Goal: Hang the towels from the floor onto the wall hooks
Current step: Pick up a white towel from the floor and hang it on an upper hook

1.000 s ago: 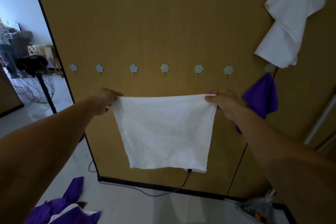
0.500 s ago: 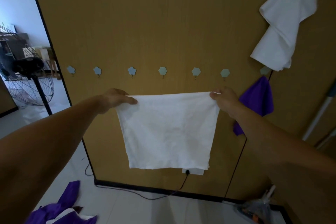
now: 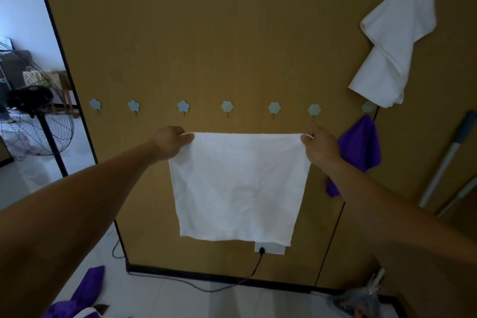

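Fingers and thumb of the left hand (image 3: pixel 170 143) pinch the top left corner of a white towel (image 3: pixel 237 188); the right hand (image 3: pixel 320 147) pinches the top right corner the same way. Between the hands the towel is pulled flat and hangs free in front of the brown wall panel (image 3: pixel 206 33), its upper edge just below a row of small flower-shaped hooks (image 3: pixel 227 106). Just right of the right hand a purple towel (image 3: pixel 360 144) hangs from the last hook of that row, and above it a second white towel (image 3: pixel 395 41) droops from the upper row. A wall socket (image 3: pixel 269 249) with a dark cord (image 3: pixel 254 270) plugged in sits under the held towel's lower edge. On the floor (image 3: pixel 160 302) at lower left lies purple cloth (image 3: pixel 85 297) — probably more towels, though the frame cuts it off. A standing fan (image 3: pixel 33 116) is well off to the left, beyond the panel's edge.
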Motion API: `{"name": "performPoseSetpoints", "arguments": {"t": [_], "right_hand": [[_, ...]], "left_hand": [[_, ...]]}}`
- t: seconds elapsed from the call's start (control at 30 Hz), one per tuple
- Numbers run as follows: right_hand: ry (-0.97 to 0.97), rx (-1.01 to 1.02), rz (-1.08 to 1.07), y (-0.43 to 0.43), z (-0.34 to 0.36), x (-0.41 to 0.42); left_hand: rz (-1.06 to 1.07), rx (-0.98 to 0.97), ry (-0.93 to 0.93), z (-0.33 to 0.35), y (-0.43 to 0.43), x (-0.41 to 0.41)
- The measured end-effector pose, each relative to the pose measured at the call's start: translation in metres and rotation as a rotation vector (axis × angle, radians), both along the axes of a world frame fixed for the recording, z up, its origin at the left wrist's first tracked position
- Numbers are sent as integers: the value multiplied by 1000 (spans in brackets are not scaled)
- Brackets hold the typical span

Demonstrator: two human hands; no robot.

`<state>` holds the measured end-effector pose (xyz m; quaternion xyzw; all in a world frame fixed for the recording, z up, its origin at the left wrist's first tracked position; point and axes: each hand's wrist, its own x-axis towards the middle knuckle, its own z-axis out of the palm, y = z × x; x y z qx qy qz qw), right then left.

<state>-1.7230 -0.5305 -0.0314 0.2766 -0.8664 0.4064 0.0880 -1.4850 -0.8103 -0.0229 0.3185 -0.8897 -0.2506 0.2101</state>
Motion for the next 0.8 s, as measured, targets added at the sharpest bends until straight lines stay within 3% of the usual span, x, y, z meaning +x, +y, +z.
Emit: {"name": "performPoseSetpoints", "arguments": {"t": [0.17, 0.3, 0.33, 0.43, 0.47, 0.5, 0.57, 0.6, 0.63, 0.7, 0.8], "right_hand": [[-79, -18, 2, 3, -1, -6], [-223, -157, -8, 1, -5, -6], [-229, -230, -6, 0, -4, -4], [-88, -573, -35, -3, 0, 10], [-77, -551, 16, -4, -2, 10], [-149, -416, 125, -8, -7, 12], [-350, 206, 274, -6, -27, 14], [-284, 384, 243, -5, -33, 9], [-161, 421, 203, -4, -35, 6], [9, 269, 75, 0, -31, 5], [91, 228, 3, -1, -15, -1]], "left_hand": [[-27, -1, 41, 6, -3, -3], [-43, -231, -56, 6, -8, -2], [-46, -326, 17, 6, -8, -2], [-4, -614, 476, -2, 1, -2], [-26, -661, 472, -5, 0, -2], [-90, -628, 285, -9, -3, -1], [-150, -402, -470, -22, -5, 5], [-164, -361, -670, -24, -9, 8], [-186, -362, -678, -23, -13, 9], [-188, -363, -432, -19, -17, 6], [-168, -363, -206, -8, -22, -3]]}}
